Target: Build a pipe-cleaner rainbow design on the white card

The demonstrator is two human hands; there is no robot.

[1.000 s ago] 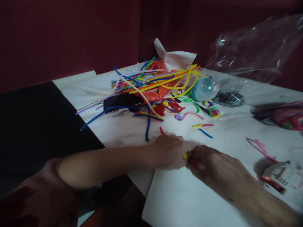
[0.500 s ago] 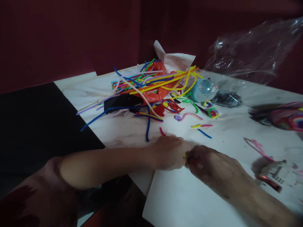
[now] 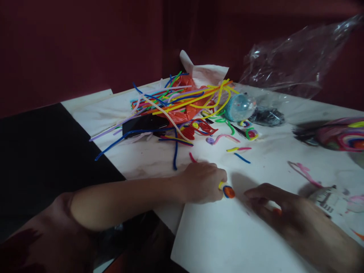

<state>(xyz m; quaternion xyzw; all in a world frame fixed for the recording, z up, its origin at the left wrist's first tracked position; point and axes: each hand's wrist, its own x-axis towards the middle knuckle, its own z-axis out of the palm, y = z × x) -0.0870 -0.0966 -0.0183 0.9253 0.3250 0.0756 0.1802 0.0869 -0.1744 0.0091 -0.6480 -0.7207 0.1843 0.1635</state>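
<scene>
My left hand [image 3: 203, 184] is closed over the white paper, its fingers pinching a small coil of pipe cleaner [image 3: 228, 192]. An orange centre with blue, white and yellow around it pokes out past the fingertips. To the right, my right hand [image 3: 280, 208] hovers apart from the coil, with thumb and forefinger separated. Something small and orange [image 3: 277, 211] shows by its thumb; whether the hand holds it I cannot tell. Short pipe cleaner pieces, such as a blue one [image 3: 242, 158], lie beyond the hands.
Long coloured pipe cleaners [image 3: 182, 102] are heaped on an orange plastic bag at the back. Beside them stands a clear-domed blue container [image 3: 241, 107]. A clear plastic sheet [image 3: 284, 64] rises at back right. A colourful decorated object [image 3: 338, 135] sits at far right, near a whitish one [image 3: 325, 199].
My right hand has let go of the coil and moved right, its fingers parting. The coil now shows in my left hand, which has stayed almost in place. The view has shifted slightly.
</scene>
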